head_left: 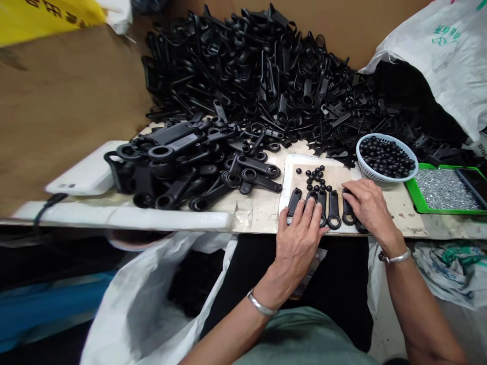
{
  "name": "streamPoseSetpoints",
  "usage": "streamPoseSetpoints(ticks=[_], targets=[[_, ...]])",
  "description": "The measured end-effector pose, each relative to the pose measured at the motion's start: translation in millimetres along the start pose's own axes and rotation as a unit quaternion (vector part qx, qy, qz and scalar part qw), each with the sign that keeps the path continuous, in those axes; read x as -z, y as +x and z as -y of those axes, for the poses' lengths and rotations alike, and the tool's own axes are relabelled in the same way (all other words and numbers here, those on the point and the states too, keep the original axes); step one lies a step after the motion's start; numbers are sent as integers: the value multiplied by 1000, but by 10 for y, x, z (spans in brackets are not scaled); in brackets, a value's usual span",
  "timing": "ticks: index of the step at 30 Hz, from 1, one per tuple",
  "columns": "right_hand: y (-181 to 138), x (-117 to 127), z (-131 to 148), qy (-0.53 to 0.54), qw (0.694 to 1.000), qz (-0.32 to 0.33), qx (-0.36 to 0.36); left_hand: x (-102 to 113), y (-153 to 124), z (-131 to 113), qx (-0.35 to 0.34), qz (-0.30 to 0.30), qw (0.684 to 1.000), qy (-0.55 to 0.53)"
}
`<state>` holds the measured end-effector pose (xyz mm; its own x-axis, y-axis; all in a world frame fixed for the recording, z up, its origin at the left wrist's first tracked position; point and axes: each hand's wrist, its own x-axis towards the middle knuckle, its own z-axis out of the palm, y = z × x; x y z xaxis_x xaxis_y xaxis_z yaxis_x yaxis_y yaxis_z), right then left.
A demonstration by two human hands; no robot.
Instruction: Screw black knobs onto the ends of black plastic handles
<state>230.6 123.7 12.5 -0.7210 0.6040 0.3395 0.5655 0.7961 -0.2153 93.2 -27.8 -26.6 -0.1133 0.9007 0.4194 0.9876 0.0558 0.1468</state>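
My left hand (299, 234) lies flat, fingers stretched out, on a row of black plastic handle pieces (330, 207) lined up on a small board (335, 177) at the table's front edge. My right hand (368, 207) rests beside it with fingers curled down onto the rightmost pieces of the row. Several small black balls (315, 177) lie loose on the board just beyond the row. A white basket (386, 158) full of black balls stands right behind my right hand.
A big heap of black handle pieces (243, 96) covers the table's back and left. A green tray (443, 190) with small metal parts sits at the right. White bags (437, 56) stand at the right and below the table (152, 299). A white box (89, 175) lies at the left.
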Motion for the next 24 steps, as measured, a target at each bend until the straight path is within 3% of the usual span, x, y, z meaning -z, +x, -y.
streamPoseSetpoints(ticks=[5,13,19,24], targets=[[78,-24,69,37,998,21,38,34,29,25,4,18,1000,-22],[154,-92,-13,83,995,44,29,40,47,32,42,46,997,-39],[296,2,5,66,997,42,6,37,25,3,-2,19,999,-43],[490,56,90,-24,989,149,-8,-1,27,-2,-45,-27,997,-57]])
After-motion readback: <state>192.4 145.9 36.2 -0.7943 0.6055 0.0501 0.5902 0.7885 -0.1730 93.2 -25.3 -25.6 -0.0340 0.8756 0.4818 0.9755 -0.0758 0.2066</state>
